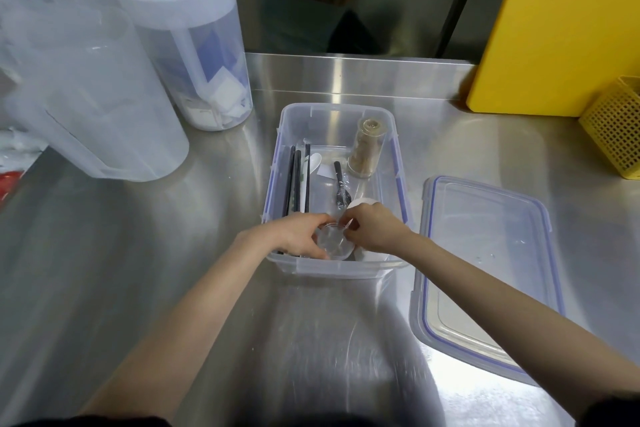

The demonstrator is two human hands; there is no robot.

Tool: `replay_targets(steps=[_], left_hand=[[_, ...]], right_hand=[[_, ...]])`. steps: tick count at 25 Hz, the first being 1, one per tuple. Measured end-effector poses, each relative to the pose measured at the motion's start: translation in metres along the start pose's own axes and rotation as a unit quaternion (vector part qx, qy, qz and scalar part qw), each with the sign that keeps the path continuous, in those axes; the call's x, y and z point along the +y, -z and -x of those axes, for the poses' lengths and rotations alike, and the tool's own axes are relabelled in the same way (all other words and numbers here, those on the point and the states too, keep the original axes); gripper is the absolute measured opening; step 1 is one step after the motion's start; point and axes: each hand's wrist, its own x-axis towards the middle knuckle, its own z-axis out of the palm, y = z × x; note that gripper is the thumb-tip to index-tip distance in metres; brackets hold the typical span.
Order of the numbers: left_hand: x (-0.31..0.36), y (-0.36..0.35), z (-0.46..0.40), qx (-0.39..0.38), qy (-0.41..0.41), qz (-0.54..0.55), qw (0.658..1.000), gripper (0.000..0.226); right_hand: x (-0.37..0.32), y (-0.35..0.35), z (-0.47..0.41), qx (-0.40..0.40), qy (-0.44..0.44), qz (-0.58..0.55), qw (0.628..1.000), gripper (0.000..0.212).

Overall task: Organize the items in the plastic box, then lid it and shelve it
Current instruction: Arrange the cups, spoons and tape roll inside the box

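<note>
Still sorting: both hands, left hand (pixel 294 236) and right hand (pixel 372 229), grip a clear cup (pixel 334 243) at the box's (pixel 398 163) 6 o'clock; lid (pixel 485 270) off at 3, shelving not started.

The box (pixel 334 184) sits on the counter (pixel 138 253). Its lid (pixel 485 270) lies just right of the box. Two jugs (pixel 187 38) stand left of it and behind; a basket (pixel 616 128) stands far right. Chopsticks (pixel 298 180) lie along the box's left wall, a jar (pixel 367 149) in its far right corner.

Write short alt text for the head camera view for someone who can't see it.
Both hands, left hand and right hand, hold a small clear cup at the near end of an open plastic box of wrapped cutlery on a steel counter. Its lid lies to the right.
</note>
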Motion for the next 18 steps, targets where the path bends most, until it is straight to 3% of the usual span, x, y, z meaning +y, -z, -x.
replay_targets(steps=[8,14,18], left_hand=[[0.004,0.009,0.001,-0.009,-0.001,0.023,1.000,0.065],[0.013,0.033,-0.015,0.174,0.029,0.052,0.983,0.036],[0.015,0.041,-0.045,0.190,0.066,0.082,0.976,0.035]], right_hand=[[0.003,0.008,0.002,0.014,0.002,-0.048,0.999,0.030],[0.013,0.034,-0.022,0.087,-0.054,-0.093,0.990,0.030],[0.014,0.033,-0.054,0.060,-0.083,-0.055,0.993,0.029]])
